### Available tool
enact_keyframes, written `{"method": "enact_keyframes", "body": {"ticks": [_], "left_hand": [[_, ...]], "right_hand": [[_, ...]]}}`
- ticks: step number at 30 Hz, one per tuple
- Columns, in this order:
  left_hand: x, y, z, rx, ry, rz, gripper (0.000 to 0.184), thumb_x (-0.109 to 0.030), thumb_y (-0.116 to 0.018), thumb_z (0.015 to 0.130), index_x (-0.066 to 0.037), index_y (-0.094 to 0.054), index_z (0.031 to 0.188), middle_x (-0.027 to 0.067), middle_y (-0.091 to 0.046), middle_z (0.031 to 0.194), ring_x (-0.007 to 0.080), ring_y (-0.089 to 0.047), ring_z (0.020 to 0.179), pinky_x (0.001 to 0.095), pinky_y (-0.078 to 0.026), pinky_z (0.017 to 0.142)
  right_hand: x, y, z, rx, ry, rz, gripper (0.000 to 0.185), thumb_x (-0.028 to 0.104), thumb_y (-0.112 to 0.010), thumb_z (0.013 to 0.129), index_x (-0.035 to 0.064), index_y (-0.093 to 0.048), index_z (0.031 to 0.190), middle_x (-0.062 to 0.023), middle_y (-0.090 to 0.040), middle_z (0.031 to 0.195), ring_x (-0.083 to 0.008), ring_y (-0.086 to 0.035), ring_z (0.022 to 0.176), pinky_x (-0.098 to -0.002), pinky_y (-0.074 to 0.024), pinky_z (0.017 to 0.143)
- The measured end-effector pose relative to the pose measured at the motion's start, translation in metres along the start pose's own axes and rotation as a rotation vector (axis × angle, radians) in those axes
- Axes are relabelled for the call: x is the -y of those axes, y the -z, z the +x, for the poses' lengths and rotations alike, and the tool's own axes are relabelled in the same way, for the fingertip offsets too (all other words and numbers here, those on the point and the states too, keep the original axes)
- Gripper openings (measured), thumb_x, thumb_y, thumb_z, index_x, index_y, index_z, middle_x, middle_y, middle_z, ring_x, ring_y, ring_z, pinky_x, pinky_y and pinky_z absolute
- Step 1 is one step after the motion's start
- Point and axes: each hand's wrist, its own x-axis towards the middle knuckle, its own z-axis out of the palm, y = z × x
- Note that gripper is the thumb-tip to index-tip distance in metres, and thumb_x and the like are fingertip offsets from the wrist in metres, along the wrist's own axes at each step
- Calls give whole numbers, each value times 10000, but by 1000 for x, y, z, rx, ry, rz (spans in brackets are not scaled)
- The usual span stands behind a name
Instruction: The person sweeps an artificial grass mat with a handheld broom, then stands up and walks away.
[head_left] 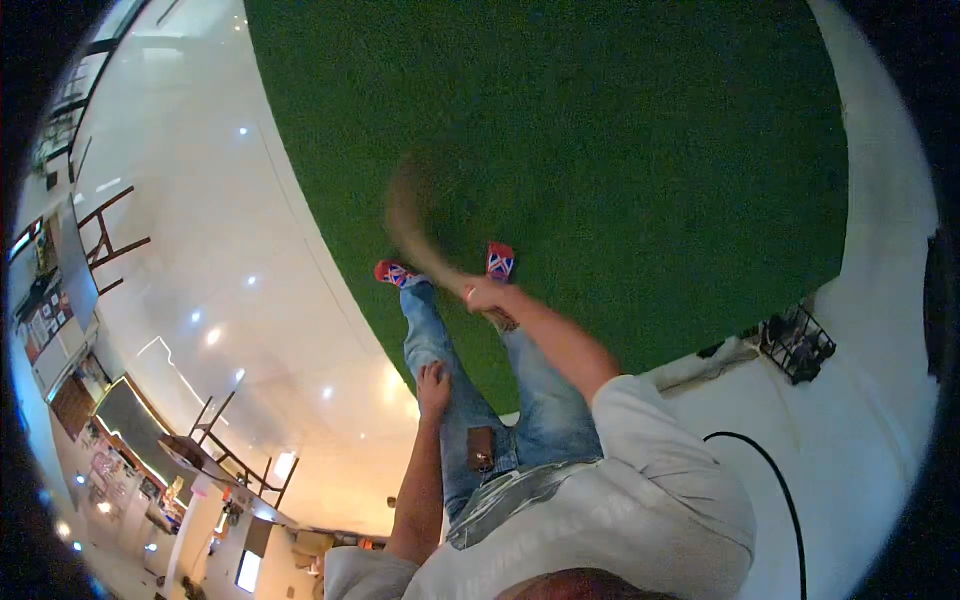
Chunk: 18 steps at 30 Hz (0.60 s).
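Observation:
My right hand (pixel 485 293) is closed round one end of a long, curved tan object (pixel 410 225), smeared by motion, above the green carpet (pixel 600 130). What this object is cannot be made out. It reaches up and left from my fist, passing between the two red, white and blue shoes (pixel 500 262). On the left knee of my blue jeans (pixel 425 335) lies my left hand (pixel 432 385), fingers a little apart and holding nothing. A brown pouch (pixel 481 448) hangs at the waist of the jeans.
A black wire crate (pixel 797 343) stands at the carpet's right edge, near a black cable (pixel 785 490) on the pale floor. Shiny floor with light reflections lies to the left. Tables and a dark-framed stool (pixel 107 243) stand farther off at left.

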Motion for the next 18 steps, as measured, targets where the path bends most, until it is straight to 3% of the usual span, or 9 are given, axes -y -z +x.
{"method": "enact_keyframes", "body": {"ticks": [1,2,4,8,10,12,14,16,18], "left_hand": [[0,5,-13,35,-13,16,336,-262,-506,847,-116,-584,1140,151,-533,1217,340,-424,1202,439,-296,1040],[-13,9,6,13,-72,17,331,-269,-501,850,-109,-596,1124,166,-548,1191,333,-449,1181,437,-316,1025],[-24,5,4,-56,170,-43,340,-280,-504,849,-69,-604,1096,187,-601,1074,336,-538,1063,425,-382,965],[6,-12,19,-3,116,-284,385,-314,-529,830,-44,-606,1092,181,-639,987,334,-597,963,406,-450,878],[8,-16,19,-18,107,-327,393,-317,-535,821,-41,-612,1090,175,-650,980,324,-614,949,396,-467,852],[-5,-7,7,-54,51,-249,391,-321,-541,818,-58,-619,1096,173,-649,1004,307,-613,966,391,-466,853],[-19,5,9,-48,38,-211,387,-321,-535,821,-69,-623,1101,168,-649,1021,298,-615,972,384,-464,857],[-19,10,-1,21,108,-206,382,-317,-519,832,-72,-623,1107,160,-651,1028,296,-618,967,374,-460,862],[-12,6,-2,1,110,-205,373,-327,-500,843,-104,-626,1114,135,-647,1046,285,-595,1007,400,-419,911]], "right_hand": [[-3,-20,26,113,62,100,411,117,-629,640,182,-598,1045,-101,-656,838,-230,-609,763,-398,-484,664],[50,1,23,184,102,-95,544,144,-598,694,254,-548,1224,-147,-660,966,-287,-626,822,-411,-486,701],[75,7,18,262,321,-318,590,177,-554,750,307,-464,1318,-189,-632,1045,-347,-620,855,-418,-487,716],[87,18,-56,41,239,-9,596,216,-550,779,243,-411,1358,-217,-621,1023,-341,-620,882,-415,-488,745],[59,25,-88,-28,-5,86,650,189,-597,762,218,-382,1375,-204,-618,1027,-301,-618,925,-387,-486,774],[-9,5,-117,-447,164,515,681,125,-623,748,193,-373,1378,-183,-612,1015,-263,-610,913,-365,-479,774],[-59,14,-148,-751,-79,214,689,77,-607,763,164,-341,1392,-148,-613,1030,-260,-604,896,-375,-472,761],[-75,42,-184,-835,-390,268,645,88,-599,782,113,-347,1375,-147,-610,985,-259,-596,856,-394,-468,750],[-120,57,-187,-1025,-466,778,605,95,-580,800,114,-355,1361,-136,-595,902,-280,-587,811,-423,-464,755]]}}
